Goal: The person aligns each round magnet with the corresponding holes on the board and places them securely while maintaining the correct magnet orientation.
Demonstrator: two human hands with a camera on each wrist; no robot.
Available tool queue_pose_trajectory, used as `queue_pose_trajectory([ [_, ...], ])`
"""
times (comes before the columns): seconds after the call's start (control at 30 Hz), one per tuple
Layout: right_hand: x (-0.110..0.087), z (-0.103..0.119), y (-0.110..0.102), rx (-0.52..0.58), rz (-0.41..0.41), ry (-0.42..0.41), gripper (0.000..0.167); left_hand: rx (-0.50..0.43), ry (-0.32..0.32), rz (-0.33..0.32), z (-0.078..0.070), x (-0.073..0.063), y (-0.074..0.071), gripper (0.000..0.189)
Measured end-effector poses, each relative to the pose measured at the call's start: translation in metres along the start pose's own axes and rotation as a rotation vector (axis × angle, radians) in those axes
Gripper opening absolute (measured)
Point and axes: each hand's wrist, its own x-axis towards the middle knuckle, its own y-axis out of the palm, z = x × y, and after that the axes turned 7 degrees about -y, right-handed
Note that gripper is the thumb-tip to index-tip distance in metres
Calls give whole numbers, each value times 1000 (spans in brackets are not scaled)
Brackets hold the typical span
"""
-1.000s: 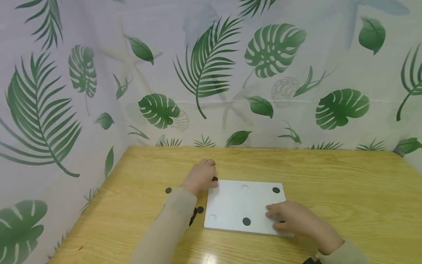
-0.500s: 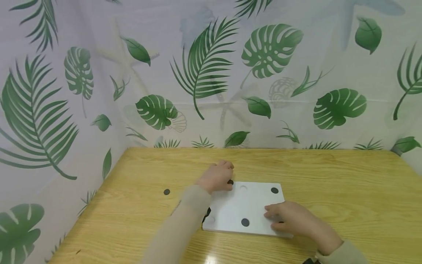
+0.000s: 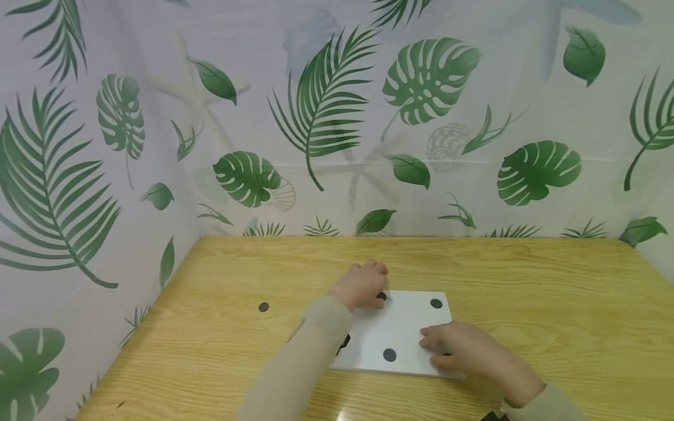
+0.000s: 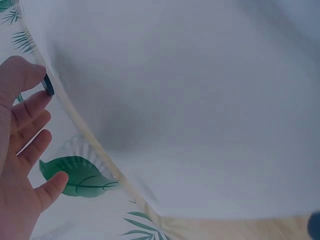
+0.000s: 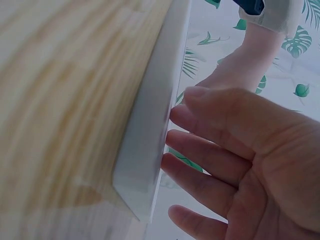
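My left hand is over the far edge of a flat white board and pinches a small black disc between thumb and index finger. The left wrist view has this hand at its left edge, the other fingers spread. On the board's near right part rests my right hand, fingers loosely bent; in the right wrist view its fingertips touch the board. Black discs lie at the board's far right corner and near its front edge. Another dark spot is partly covered by the right hand.
A loose black disc lies on the wooden table, left of the board. The left sleeve covers the board's left side. A leaf-printed cloth stands behind the table and along its left side.
My left hand has moved right along the board's far edge, carrying the black disc. A disc on the table beside the board's left edge is now hidden by my sleeve. The right hand stays put.
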Motion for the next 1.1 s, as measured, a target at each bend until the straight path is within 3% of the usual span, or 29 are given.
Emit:
queue_pose_trajectory([
  [0.47,0,-2,1,-30,-5,-26,23,9,11,39,-10,5,3,34],
  [0.77,-1,-1,2,-3,9,8,27,35,3,26,-13,2,2,32],
  [0.9,-1,1,1,5,20,21,28,67,17,17,-13,0,3,33],
  [1.1,-3,2,1,-3,20,23,29,33,55,-35,-6,-7,4,22],
])
